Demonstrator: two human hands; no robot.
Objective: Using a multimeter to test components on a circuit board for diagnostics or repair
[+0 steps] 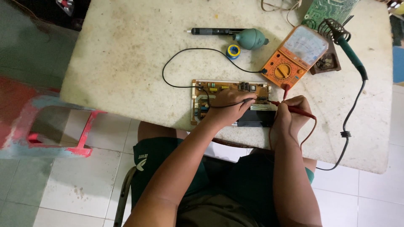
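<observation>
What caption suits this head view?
Left hand and right hand press black and red probes onto a brown circuit board beside an orange multimeter.

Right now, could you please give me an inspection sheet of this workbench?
Surface: pale table, stained and speckled.
Job's things: circuit board lying flat at the near edge; orange analog multimeter behind it.
Clutter: desoldering pump, green rubber blower, solder spool, soldering iron in its coil stand.
Hands: left hand holds the black probe on the board; right hand holds the red probe.
Cables: black lead loops across the table; the iron's cord hangs over the right edge.
Surroundings: tiled floor, red plastic chair at left.
</observation>
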